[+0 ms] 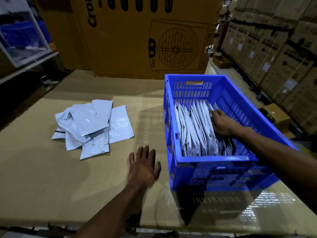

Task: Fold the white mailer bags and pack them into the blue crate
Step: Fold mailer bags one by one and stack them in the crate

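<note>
Hands apart — left spread flat on cardboard, right gripping crated bags.

The right hand's fingertips seem buried among the packed bags; its grip is unclear.

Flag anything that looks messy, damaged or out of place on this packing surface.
Only the loose white mailer bags stand out: they lie in a crooked, overlapping heap on the cardboard surface, some creased. The packed bags in the blue crate stand in a tidy row. No damage shows.
</note>
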`<act>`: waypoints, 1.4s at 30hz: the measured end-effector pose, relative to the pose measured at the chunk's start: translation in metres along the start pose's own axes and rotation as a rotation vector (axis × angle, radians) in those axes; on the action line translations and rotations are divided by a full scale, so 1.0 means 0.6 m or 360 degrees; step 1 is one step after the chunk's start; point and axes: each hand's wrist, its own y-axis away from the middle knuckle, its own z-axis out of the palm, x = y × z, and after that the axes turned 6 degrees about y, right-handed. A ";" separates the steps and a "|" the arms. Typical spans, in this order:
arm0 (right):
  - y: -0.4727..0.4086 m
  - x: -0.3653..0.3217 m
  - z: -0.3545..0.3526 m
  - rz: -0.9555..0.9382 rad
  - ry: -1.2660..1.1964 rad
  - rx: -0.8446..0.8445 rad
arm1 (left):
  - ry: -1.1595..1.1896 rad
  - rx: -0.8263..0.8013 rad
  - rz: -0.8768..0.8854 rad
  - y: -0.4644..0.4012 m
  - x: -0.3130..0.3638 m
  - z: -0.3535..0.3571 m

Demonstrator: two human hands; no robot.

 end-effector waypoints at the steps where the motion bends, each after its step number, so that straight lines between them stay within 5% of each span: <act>1: 0.001 -0.003 -0.003 -0.0012 0.0036 0.0008 | 0.0006 0.0000 0.0000 0.000 0.000 0.000; 7: 0.018 -0.030 -0.033 -0.0100 0.0128 0.0112 | 0.0073 0.0004 0.0010 0.003 -0.001 -0.002; 12: 0.041 -0.065 -0.082 -0.0184 -0.0014 0.0493 | 0.0124 0.0022 0.0058 0.006 -0.020 -0.010; 21: 0.026 -0.265 -0.144 -0.0646 -0.0220 0.0761 | -0.0032 0.0249 -0.0123 0.049 -0.179 -0.061; 32: -0.028 -0.541 -0.124 -0.0986 0.0043 0.0348 | -0.0096 0.0232 -0.0361 0.099 -0.329 -0.121; 37: -0.039 -0.612 -0.011 -0.0988 0.0162 0.0101 | -0.0009 0.0145 -0.0340 0.089 -0.324 -0.123; 42: -0.026 -0.629 0.141 -0.1162 0.0476 0.0150 | -0.0044 0.0156 -0.0384 0.082 -0.321 -0.125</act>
